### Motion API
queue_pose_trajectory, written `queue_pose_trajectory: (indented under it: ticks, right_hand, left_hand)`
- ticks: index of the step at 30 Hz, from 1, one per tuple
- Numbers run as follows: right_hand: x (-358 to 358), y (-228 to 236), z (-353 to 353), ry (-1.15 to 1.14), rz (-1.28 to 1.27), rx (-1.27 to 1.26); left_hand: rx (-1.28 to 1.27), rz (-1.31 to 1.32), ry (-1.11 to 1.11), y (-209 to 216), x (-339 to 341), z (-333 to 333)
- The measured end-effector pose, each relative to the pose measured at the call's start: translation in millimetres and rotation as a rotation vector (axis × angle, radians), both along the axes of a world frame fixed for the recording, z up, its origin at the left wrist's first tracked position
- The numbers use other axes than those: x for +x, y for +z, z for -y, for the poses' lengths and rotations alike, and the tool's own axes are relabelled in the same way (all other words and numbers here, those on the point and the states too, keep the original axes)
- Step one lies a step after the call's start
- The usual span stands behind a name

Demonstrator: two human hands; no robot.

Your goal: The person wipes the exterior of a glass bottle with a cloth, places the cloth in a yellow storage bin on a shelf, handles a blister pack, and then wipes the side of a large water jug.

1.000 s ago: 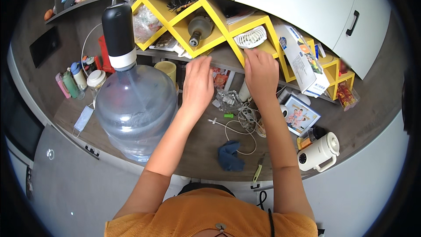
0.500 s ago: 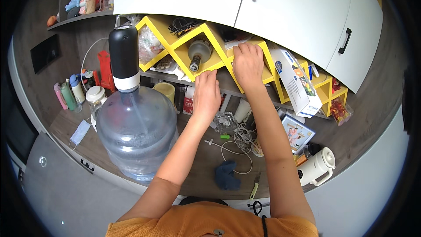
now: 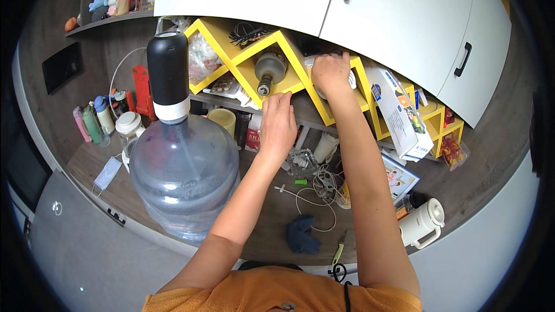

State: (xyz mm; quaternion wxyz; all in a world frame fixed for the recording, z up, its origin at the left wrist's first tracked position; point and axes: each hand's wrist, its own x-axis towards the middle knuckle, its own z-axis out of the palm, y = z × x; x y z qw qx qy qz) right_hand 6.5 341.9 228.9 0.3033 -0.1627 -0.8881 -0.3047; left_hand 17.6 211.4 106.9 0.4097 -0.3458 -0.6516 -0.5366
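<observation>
Right hand (image 3: 330,73) at 12 o'clock, grip closed over white round fan (image 3: 349,80) in yellow shelf (image 3: 289,52) compartment (axis unclear, mostly hidden). Left hand (image 3: 277,124) flat on shelf edge, fingers together. Both hands higher than before.

Right hand (image 3: 330,73) reaches into the yellow shelf (image 3: 289,52) at twelve o'clock; left hand (image 3: 278,124) presses its lower edge.
</observation>
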Motion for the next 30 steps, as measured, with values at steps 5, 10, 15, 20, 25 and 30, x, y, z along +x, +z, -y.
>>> queue_pose_trajectory:
  ticks: [5,10,15,20,25,30]
  right_hand:
    - [11,-5,3,0.066,-0.079,0.05]
    - [32,-10,13,0.105,-0.108,0.126]
    - [59,-15,31,0.171,-0.135,0.155]
    - [62,-16,17,0.353,-0.322,0.219]
    - [50,-20,-13,0.474,-0.415,0.283]
    - [57,-23,-8,0.445,-0.404,0.252]
  left_hand:
    - [0.008,-0.002,0.002,2,4,1]
    - [0.014,-0.012,0.005,3,8,3]
    - [0.028,-0.016,0.013,2,5,3]
    - [0.031,0.001,-0.002,3,8,-1]
    - [0.005,0.055,-0.045,3,10,-6]
    - [0.032,0.119,-0.08,-1,1,-11]
